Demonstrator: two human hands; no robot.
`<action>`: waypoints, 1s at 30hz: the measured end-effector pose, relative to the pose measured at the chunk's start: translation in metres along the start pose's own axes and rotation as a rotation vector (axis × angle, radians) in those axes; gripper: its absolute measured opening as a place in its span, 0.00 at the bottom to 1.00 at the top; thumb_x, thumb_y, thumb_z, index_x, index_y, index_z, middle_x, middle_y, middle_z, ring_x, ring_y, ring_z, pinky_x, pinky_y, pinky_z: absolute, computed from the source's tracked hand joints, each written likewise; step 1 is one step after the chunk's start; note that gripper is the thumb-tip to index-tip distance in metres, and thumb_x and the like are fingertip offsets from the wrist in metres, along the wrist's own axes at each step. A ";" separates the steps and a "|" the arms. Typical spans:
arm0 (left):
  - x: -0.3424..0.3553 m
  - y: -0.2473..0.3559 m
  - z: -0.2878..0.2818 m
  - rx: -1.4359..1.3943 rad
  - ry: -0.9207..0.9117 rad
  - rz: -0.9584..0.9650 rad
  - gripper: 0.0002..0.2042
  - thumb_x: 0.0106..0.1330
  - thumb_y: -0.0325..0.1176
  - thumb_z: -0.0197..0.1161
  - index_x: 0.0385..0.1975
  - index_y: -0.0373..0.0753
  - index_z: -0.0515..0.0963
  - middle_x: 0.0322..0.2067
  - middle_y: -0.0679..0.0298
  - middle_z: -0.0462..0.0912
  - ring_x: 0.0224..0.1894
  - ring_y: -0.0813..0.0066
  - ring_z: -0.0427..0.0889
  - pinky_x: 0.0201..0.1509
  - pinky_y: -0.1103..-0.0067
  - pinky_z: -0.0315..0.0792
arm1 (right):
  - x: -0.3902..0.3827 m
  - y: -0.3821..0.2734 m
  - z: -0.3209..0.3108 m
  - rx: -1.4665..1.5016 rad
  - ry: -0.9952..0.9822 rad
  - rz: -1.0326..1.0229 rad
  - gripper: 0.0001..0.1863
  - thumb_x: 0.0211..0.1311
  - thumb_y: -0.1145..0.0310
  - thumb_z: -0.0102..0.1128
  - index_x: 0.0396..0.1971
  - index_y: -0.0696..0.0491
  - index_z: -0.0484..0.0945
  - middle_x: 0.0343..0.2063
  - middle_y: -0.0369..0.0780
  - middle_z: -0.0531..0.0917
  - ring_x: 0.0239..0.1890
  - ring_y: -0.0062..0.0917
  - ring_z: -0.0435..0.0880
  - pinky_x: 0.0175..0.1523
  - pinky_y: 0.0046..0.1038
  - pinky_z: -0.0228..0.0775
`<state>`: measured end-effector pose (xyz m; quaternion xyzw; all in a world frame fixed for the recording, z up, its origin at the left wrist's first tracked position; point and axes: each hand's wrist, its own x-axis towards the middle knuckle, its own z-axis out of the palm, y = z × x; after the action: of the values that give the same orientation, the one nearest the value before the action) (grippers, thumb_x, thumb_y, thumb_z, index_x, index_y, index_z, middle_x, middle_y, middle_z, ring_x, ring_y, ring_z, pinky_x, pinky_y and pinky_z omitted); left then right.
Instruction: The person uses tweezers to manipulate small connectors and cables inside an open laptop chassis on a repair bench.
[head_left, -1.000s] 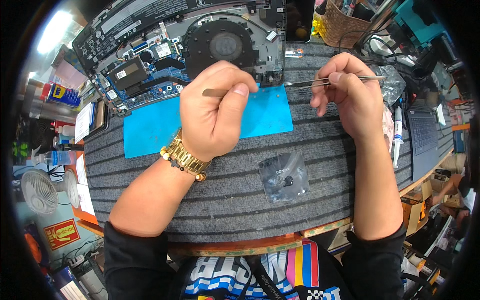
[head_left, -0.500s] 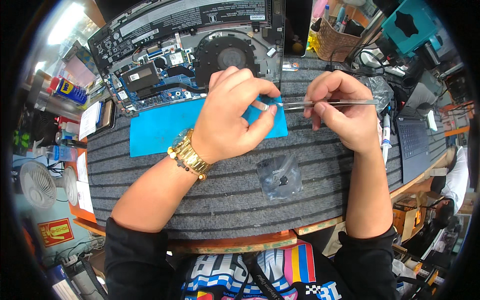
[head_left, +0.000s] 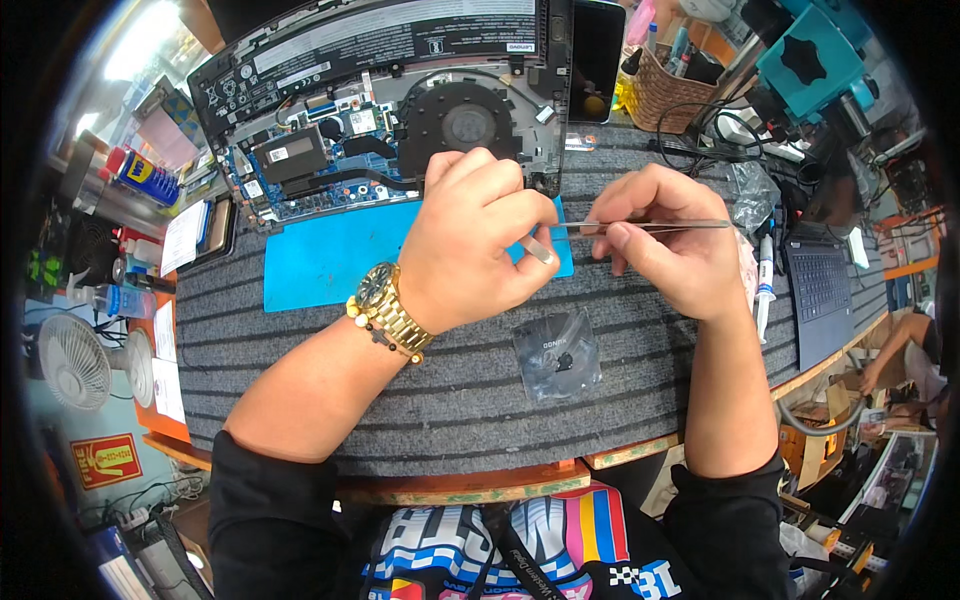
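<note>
My left hand (head_left: 470, 240), wearing a gold watch, is closed on a small flat metal piece (head_left: 538, 250) above the right part of the blue mat (head_left: 325, 265). My right hand (head_left: 670, 255) pinches metal tweezers (head_left: 690, 224), held sideways with their points among the fingertips of my left hand; whether they grip anything is hidden. Behind lies an opened laptop (head_left: 290, 160) with battery, board and fan (head_left: 460, 125) exposed. A small clear bag (head_left: 555, 355) with dark bits lies below my hands.
At right are a crumpled bag (head_left: 755, 185), a syringe (head_left: 765, 290) and a dark keyboard device (head_left: 820, 290). A basket (head_left: 670, 95) and teal apparatus (head_left: 800, 65) stand behind. A fan (head_left: 75, 355) is at left. Another person's arm (head_left: 895, 345) shows at far right.
My left hand has moved rightward and down, turning so its back shows more. My right hand has lowered, and the tweezers' points now reach between my left fingertips. The other person has shifted.
</note>
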<state>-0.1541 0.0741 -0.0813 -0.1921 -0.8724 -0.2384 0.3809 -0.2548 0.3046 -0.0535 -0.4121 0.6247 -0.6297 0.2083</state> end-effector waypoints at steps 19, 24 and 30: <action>-0.007 0.002 -0.014 -0.265 -0.051 -0.340 0.07 0.53 0.27 0.67 0.24 0.36 0.74 0.23 0.58 0.80 0.26 0.59 0.81 0.32 0.67 0.74 | -0.010 -0.028 -0.037 0.143 -0.015 -0.432 0.01 0.73 0.81 0.59 0.40 0.62 0.79 0.36 0.51 0.87 0.28 0.29 0.88 0.30 0.28 0.85; 0.010 0.018 -0.016 -0.388 -0.039 -0.406 0.01 0.60 0.24 0.68 0.29 0.36 0.82 0.25 0.70 0.81 0.24 0.86 0.69 0.28 0.80 0.64 | -0.010 -0.023 -0.035 0.193 0.101 -0.210 0.05 0.73 0.78 0.61 0.42 0.65 0.79 0.38 0.54 0.89 0.34 0.33 0.91 0.36 0.33 0.87; 0.014 0.023 -0.017 -0.274 -0.100 -0.428 0.04 0.66 0.29 0.78 0.35 0.38 0.90 0.25 0.70 0.83 0.23 0.87 0.69 0.26 0.81 0.63 | -0.011 -0.023 -0.048 0.268 0.108 -0.179 0.05 0.71 0.77 0.62 0.41 0.64 0.81 0.36 0.52 0.90 0.32 0.35 0.92 0.34 0.33 0.87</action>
<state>-0.1413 0.0859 -0.0546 -0.0643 -0.8706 -0.4197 0.2487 -0.2801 0.3456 -0.0287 -0.4004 0.5062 -0.7445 0.1707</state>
